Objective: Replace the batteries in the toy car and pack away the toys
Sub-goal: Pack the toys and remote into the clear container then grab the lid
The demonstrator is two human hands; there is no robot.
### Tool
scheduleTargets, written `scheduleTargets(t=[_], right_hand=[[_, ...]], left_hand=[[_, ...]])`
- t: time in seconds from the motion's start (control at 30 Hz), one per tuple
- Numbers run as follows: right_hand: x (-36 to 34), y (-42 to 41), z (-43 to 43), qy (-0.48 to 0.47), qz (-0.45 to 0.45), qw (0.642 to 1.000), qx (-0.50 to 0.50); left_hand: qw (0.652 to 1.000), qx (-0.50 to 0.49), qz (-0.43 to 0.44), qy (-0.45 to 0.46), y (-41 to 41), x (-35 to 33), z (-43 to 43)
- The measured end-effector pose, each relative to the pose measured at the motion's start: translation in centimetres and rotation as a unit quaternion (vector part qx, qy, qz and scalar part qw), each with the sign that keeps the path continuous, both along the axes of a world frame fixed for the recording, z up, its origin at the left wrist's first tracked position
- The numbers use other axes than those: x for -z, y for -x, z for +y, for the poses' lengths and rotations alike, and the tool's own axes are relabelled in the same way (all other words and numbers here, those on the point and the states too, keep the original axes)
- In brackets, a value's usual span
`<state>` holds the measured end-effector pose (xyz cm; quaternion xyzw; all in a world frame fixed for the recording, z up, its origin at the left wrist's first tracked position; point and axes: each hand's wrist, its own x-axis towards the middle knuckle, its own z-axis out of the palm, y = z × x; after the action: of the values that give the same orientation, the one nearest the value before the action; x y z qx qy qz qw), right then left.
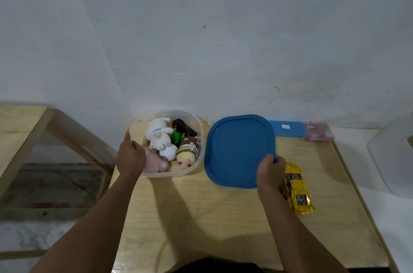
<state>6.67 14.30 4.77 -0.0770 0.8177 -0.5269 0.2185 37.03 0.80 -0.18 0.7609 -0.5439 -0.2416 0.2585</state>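
Item one: our left hand (130, 156), fingers curled over the near-left rim of a clear plastic container (199, 129), gripping that wall with the thumb on the outside. Item two: our right hand (270, 174), closed on the near-right edge of a blue lid (237, 150), fingers over the top and the rest hidden beneath; we held the lid tilted, its far edge raised toward the wall.

Inside the container, just beyond our left fingers: a white plush dog (157, 133), a pink soft toy (155, 164) right beside the hand, a small white round toy (168, 152), a striped yellow and brown plush (187, 153), a green spiky piece (177, 136), and a black object (184, 127) at the far side, which we could not identify.

Just right of our right hand, partly behind the wrist: a gold-yellow toy car (297, 190), standing on its wheels on the wooden table (212, 217), outside the container. We could not see its battery compartment.

Beyond the lid, away from our right hand, against the wall: a flat blue box (289, 129), and touching its right end a pinkish packet (317, 133) whose print was too blurred to read.

Far left of our left hand: a second wooden frame (26, 129), well apart from the table.
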Motion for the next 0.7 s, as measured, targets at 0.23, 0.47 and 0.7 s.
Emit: scheduleTargets(t=[0.23,0.47,0.7], right_hand=[[-4.6,0.8,-1.6,0.125,0.05,0.989,0.056],[-4.1,-2.5,-5.5,0.09,-0.057,0.985,-0.136],[-0.6,-8.4,-8.8,0.039,-0.084,0.959,-0.268]], left_hand=[[0.998,0.014,0.058,0.022,-0.5,0.5,-0.7],[0.991,0.035,0.125,0.015,-0.6,-0.2,-0.7],[0.954,0.026,0.292,-0.067,-1.9,-1.7,-0.6]])
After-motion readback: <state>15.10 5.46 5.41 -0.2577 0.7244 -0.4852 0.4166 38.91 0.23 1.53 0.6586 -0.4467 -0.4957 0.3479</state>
